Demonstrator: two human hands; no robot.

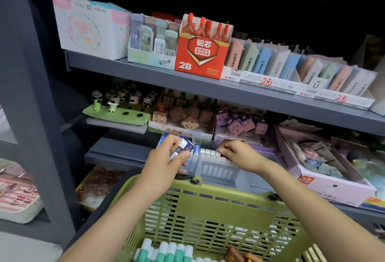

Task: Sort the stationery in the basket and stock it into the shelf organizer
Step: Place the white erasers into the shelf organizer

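I am holding an eraser (181, 147) in my left hand (166, 157) at frame center, its long axis slanting toward the clear organizer (216, 170) just right, where my right hand (233, 152) is pinching the eraser row (209, 153).

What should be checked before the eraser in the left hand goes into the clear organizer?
1. Left hand has a firm grip on the eraser: ok, fingers curl round it.
2. Free slot in the clear organizer beside the standing erasers: cannot tell, the hand hides that part.
3. Right hand steadies the row: ok, fingertips rest on it.
4. Green basket is below the organizer, within reach: ok.
5. Eraser label matches the row's: cannot tell, too blurred.
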